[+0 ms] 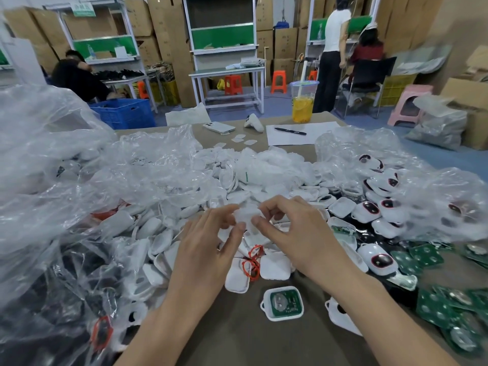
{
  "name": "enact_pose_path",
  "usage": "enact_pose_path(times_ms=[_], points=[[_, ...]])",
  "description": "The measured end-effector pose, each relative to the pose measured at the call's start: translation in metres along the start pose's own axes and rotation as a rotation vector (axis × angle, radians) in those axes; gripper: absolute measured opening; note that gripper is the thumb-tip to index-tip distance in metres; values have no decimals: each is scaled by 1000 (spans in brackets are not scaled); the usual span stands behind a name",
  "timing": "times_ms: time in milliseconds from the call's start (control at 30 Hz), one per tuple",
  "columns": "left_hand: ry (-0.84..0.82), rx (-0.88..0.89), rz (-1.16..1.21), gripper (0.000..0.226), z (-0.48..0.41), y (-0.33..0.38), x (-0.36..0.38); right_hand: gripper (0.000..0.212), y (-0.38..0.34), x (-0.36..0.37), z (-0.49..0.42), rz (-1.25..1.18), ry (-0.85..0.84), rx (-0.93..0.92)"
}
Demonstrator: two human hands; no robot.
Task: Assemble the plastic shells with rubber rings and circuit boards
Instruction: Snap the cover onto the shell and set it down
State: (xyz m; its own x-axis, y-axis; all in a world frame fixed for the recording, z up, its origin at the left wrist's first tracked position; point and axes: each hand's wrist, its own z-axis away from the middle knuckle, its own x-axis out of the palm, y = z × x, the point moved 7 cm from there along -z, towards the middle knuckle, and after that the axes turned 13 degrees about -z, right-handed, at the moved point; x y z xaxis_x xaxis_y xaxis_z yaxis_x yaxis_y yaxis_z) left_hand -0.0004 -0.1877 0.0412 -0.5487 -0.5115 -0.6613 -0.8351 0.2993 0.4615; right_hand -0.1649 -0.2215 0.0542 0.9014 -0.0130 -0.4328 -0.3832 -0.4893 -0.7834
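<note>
Both of my hands meet over a heap of white plastic shells. My left hand and my right hand pinch one small white shell piece between their fingertips. Red rubber rings lie on shells just below the hands. Near the table's front edge, one white shell with a green circuit board in it lies apart. Loose green circuit boards are piled at the right. Shells with dark red-rimmed windows lie right of my right hand.
Crumpled clear plastic bags cover the left side and the right rear of the table. A phone, a sheet of paper with a pen and a drink cup stand at the far edge. People work at benches behind.
</note>
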Motion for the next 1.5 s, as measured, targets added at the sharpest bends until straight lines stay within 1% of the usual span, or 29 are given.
enact_pose_path(times_ms=[67, 167, 233, 333, 400, 567, 600, 667, 733, 833, 933, 967, 1033, 1133, 1233, 1333, 1400, 1500], points=[[6, -15, 4, 27, 1, 0, -1, 17, 1, 3, 0, -7, -25, 14], [17, -59, -6, 5, 1, -4, -3, 15, 6, 1, -1, -26, -10, 34], [29, -91, 5, 6, 1, -6, -6, 10, 11, -1, -2, -18, 12, 46], [17, -108, 32, 8, 1, -6, -7, 21, 14, -2, -2, 8, 47, 54], [14, -106, 48, 9, 2, -6, -7, 23, 16, -3, -2, 32, 57, 58], [2, -119, 33, 12, 3, -8, -7, 28, 18, -3, -2, 160, 19, 29], [7, -107, 3, 12, 4, -8, -8, 27, 18, -5, -1, 185, 19, 21], [53, -25, -125, 17, 4, -4, -11, 27, 16, -9, 0, 218, 42, 6], [75, 42, -262, 21, 5, -3, -10, 26, 12, -17, 4, 225, 100, -10], [-22, 106, -387, 22, 9, -6, -1, 26, 9, -35, 20, 227, 196, -5], [-156, 124, -420, 39, 18, -8, 5, 25, 13, -57, 45, 231, 254, 40], [-161, 122, -418, 43, 20, -8, 3, 25, 14, -65, 57, 233, 280, 46], [-112, 121, -399, 43, 21, -6, -6, 25, 14, -77, 80, 247, 322, 51], [-49, 175, -393, 34, 29, 6, -17, 24, 9, -78, 105, 336, 293, 26], [-114, 282, -412, 30, 45, 16, -14, 30, -1, -68, 106, 394, 218, -28], [-197, 312, -462, 34, 55, 15, -11, 24, -1, -62, 95, 362, 208, -30], [-215, 295, -488, 39, 56, 15, -12, 26, -2, -62, 86, 321, 223, -30], [-206, 302, -508, 37, 55, 17, -13, 27, -4, -62, 67, 267, 229, -24]])
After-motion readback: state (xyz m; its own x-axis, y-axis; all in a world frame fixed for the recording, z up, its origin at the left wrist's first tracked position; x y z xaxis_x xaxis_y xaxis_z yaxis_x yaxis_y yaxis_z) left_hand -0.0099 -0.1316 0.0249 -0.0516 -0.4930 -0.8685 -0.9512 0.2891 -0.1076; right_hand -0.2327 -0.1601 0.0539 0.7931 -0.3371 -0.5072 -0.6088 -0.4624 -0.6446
